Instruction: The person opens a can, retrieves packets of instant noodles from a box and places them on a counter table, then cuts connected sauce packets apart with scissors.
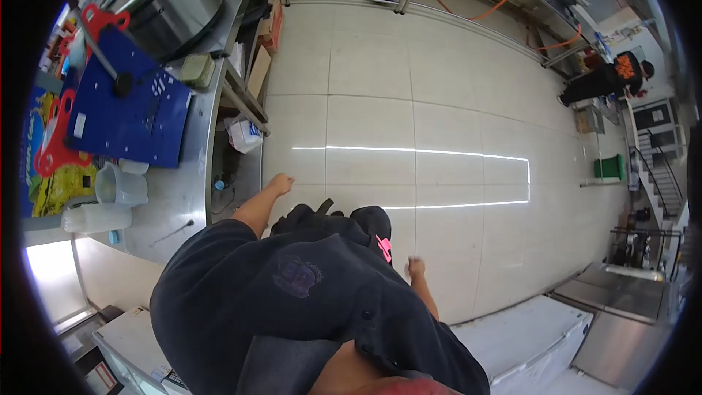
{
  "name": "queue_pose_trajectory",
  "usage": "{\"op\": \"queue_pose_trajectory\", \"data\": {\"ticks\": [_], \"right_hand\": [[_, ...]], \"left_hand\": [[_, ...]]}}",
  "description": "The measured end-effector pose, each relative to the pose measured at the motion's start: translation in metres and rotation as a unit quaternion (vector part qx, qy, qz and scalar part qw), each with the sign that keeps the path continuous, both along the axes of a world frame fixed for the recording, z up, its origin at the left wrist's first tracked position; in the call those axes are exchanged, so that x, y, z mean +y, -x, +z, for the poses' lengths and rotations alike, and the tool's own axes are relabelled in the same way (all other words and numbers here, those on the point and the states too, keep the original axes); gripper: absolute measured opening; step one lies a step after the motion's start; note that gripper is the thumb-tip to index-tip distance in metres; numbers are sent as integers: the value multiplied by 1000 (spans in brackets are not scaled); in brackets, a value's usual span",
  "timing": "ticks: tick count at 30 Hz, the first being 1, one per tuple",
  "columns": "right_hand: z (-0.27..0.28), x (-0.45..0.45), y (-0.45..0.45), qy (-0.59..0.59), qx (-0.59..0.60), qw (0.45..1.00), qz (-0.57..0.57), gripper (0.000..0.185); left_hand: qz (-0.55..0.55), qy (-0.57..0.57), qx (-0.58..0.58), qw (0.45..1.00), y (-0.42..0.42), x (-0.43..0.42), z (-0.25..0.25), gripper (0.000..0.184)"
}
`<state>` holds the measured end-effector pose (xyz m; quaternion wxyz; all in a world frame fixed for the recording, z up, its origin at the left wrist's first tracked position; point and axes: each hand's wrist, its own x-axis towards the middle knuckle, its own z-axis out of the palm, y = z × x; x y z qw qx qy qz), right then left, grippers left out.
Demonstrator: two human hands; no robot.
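My left hand hangs in front of my body over the tiled floor, near the edge of the steel table; its fingers are small and bent, and I see no object in it. Lower down, beside my dark shirt, is my right hand, its fingers blurred and too small to make out. Neither hand touches a table or any other surface that I can see.
On the steel table are a blue board, a large metal pot, a green-lidded container and a plastic jug. A person in dark clothes stands at far right. White freezers stand at lower right.
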<state>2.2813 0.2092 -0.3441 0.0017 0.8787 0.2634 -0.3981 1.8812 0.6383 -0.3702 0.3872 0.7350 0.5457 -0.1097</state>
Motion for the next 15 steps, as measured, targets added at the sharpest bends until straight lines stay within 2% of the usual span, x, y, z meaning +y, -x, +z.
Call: {"op": "queue_pose_trajectory", "data": {"ticks": [1, 3, 5, 8, 9, 12, 13, 14, 15], "right_hand": [[-6, -16, -1, 26, -40, 993, 107, 41], [-121, -95, -12, 92, -41, 991, 84, 50], [-126, -53, -56, 118, 1, 993, -3, 49], [-114, 16, -142, 163, 58, 977, -127, 48], [-103, 52, -163, 143, 55, 981, -120, 47], [-14, 223, -221, 47, 20, 999, -12, 43], [-77, 256, -264, -6, -35, 999, -5, 41], [-67, 317, -295, -3, -19, 994, 105, 38], [-59, 379, -317, -10, -87, 954, 286, 37]], "left_hand": [[12, 18, -27, 999, -34, 18, 34, 43], [-14, 54, -41, 998, -89, 58, 65, 42], [20, 8, -153, 988, -133, 86, 67, 36], [39, -16, -172, 984, -178, 125, 46, 30], [42, 2, -164, 986, -183, 139, 39, 29], [67, 26, -153, 986, -203, 170, 30, 27], [78, 20, -149, 985, -207, 176, 42, 27], [90, 15, -145, 985, -209, 185, 49, 27], [124, 14, -155, 980, -205, 194, 49, 26]]}}
